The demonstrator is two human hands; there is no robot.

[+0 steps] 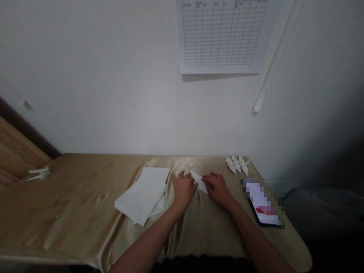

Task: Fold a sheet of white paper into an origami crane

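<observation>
A small white piece of folded paper (200, 183) lies on the cloth between my two hands. My left hand (182, 189) has its thumb and forefinger closed at the paper's left edge, with the little finger held out to the side. On the right edge, the curled fingers of my right hand (218, 188) grip the same paper; they hide part of it. Left of my left hand is an uneven stack of white paper sheets (149, 189), the top one marked with a dashed line. Several small folded paper figures (236, 164) stand in a row at the back right.
A phone (263, 204) with its screen lit, partly pixelated, rests near the right edge of the gold cloth-covered table (76, 212). White paper scraps (41, 173) lie far left. The wall behind carries a printed table sheet (220, 38) and a white strip (270, 76).
</observation>
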